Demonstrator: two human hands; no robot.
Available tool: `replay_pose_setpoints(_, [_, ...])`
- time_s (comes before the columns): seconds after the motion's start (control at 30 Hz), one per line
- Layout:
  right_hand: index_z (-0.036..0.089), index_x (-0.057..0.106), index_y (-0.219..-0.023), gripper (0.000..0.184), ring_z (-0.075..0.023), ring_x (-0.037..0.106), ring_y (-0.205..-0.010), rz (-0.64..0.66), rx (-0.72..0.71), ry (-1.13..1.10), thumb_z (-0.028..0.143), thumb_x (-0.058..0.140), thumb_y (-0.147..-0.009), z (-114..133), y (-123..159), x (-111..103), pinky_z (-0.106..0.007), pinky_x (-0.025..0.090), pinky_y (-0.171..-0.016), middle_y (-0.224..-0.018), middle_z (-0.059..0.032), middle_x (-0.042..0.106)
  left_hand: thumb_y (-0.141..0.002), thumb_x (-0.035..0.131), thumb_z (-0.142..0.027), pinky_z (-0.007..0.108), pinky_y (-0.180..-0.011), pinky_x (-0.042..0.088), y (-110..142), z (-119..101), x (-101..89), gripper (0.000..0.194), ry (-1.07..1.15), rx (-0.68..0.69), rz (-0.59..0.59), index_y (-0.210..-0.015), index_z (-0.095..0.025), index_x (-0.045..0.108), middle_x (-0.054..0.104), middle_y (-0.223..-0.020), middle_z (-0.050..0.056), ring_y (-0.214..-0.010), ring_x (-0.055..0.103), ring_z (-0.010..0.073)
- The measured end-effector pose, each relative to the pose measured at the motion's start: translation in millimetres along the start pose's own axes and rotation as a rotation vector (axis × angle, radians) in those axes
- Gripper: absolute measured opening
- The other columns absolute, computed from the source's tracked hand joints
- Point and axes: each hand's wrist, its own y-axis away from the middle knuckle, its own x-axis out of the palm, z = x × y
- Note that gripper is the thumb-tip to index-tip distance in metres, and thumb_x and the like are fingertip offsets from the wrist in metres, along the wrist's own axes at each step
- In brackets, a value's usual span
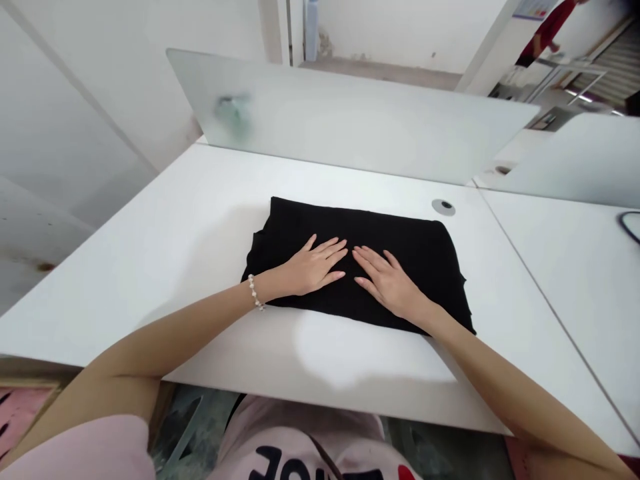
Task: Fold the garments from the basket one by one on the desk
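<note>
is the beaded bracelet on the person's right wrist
No, the bracelet circles the wrist of the left hand, which lies on the black cloth.

A white table (205,207) sits under both hands, with a smooth, flat top. A folded black cloth (370,227) lies on it, right under the left hand (317,267) and the right hand (387,280), and sticks out past both of them. Beyond the right hand, a small round grey cap (443,208) with a dark hole is set in the top. Farther out on the right hand's side, a thin line splits this table from another white top (580,247), where a dark loop (623,229) lies
</note>
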Motion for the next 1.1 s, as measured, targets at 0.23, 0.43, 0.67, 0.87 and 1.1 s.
replay_pose_setpoints(0.23, [0.020,0.045,-0.151,0.057,-0.0316,0.041,-0.144,-0.143,0.501,0.031,0.049,0.028,-0.104,-103.9,64.0,10.5,-0.062,0.036,-0.114,-0.157,-0.0124,0.041,-0.105,0.022,-0.052,0.060,-0.125,0.012,25.9,55.4,-13.2,0.064,-0.020,-0.313,-0.004,-0.158,-0.018,0.030,0.020,-0.167,0.010,-0.156,0.015,0.0290])
replay_pose_setpoints(0.43, [0.017,0.059,-0.135,0.067,-0.0317,0.063,-0.118,-0.325,0.714,-0.230,0.067,0.038,-0.095,-134.5,111.6,17.6,-0.051,0.051,-0.101,-0.132,-0.0169,0.061,-0.099,0.029,-0.064,0.073,-0.117,0.017,36.3,98.2,0.1,0.077,0.169,-0.702,-0.212,-0.158,-0.015,0.027,0.022,-0.165,0.021,-0.153,0.016,0.0445])
replay_pose_setpoints(0.67, [0.020,0.066,-0.124,0.069,-0.0271,0.068,-0.099,-0.474,0.884,-0.439,0.074,0.051,-0.083,-120.2,110.6,2.8,-0.042,0.057,-0.084,-0.118,-0.0132,0.067,-0.091,0.050,-0.055,0.041,-0.093,0.052,44.6,110.0,5.7,0.059,0.325,-0.730,-0.566,-0.136,-0.017,0.046,0.055,-0.135,0.016,-0.112,0.060,0.0274])
replay_pose_setpoints(0.87, [0.018,0.067,-0.120,0.073,-0.0278,0.066,-0.098,-0.376,0.958,-0.436,0.075,0.046,-0.081,-124.8,110.1,8.8,-0.043,0.054,-0.086,-0.117,-0.0142,0.067,-0.093,0.037,-0.070,0.042,-0.083,0.049,52.0,103.6,-14.1,0.067,0.317,-0.830,-0.314,-0.128,-0.015,0.052,0.065,-0.108,0.014,-0.094,0.063,0.0293])
replay_pose_setpoints(1.1, [0.021,0.072,-0.097,0.064,-0.0254,0.064,-0.090,-0.309,0.985,-0.550,0.079,0.049,-0.081,-123.1,112.2,-0.9,-0.038,0.051,-0.081,-0.097,-0.0087,0.070,-0.085,0.045,-0.079,0.038,-0.081,0.048,61.8,102.7,-29.0,0.066,0.449,-0.861,-0.238,-0.113,-0.020,0.058,0.066,-0.106,0.011,-0.098,0.063,0.0296])
